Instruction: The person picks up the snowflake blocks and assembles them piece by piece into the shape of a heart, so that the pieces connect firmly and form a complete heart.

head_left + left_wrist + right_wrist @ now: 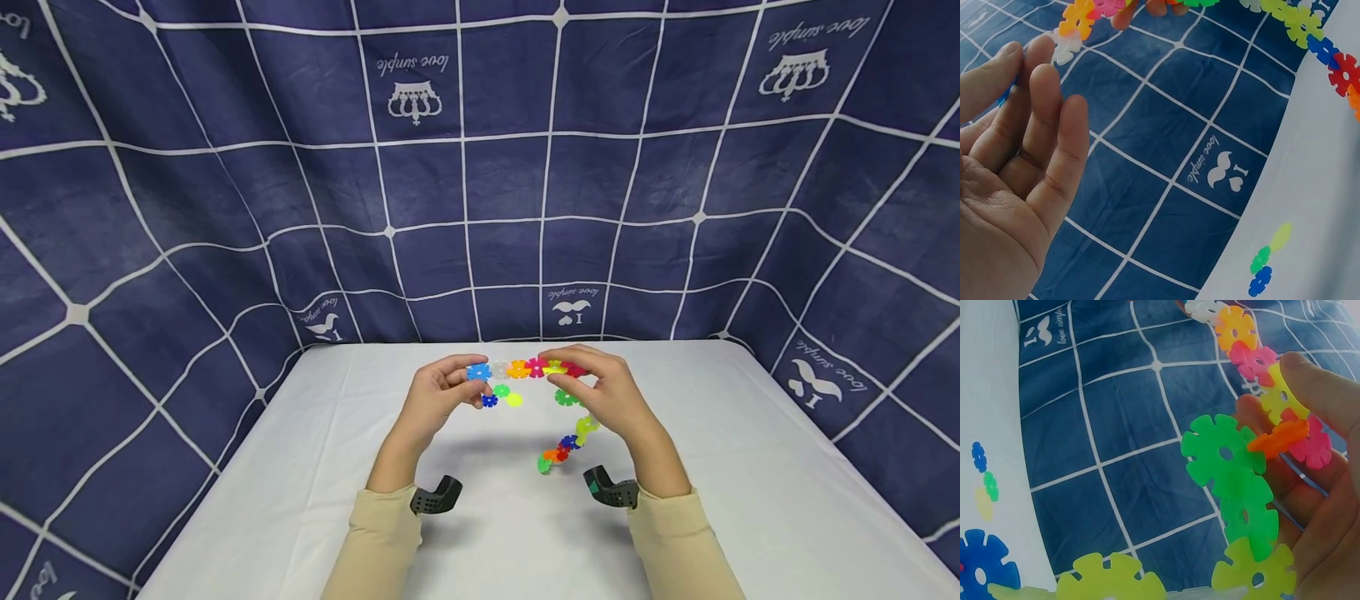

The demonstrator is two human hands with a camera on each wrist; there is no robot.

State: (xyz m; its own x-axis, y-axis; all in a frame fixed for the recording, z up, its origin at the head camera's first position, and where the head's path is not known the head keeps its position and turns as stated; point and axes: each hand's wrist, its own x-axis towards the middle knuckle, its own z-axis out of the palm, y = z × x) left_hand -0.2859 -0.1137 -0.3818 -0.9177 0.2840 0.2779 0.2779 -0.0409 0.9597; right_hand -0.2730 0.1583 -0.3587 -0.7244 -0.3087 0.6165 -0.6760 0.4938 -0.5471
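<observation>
A chain of colourful notched plastic snowflake discs [518, 369] is held up above the table between both hands. My left hand [435, 396] pinches the light blue disc [479, 372] at its left end; in the left wrist view the fingers mostly hide it. With thumb and fingers, my right hand [611, 390] pinches the chain around a yellow disc [1284, 395], beside pink and orange ones. From there the chain bends down through green discs [1225, 453] and yellow ones, then curves to a green end disc [544, 465] nearer me.
A short separate row of a blue disc [1260, 281], a green disc [1260, 259] and a yellow disc [1282, 236] lies on the white tabletop [300, 467]. Behind the table hangs a dark blue cloth [510, 183] with white grid lines. Both wrists wear black camera mounts [437, 496].
</observation>
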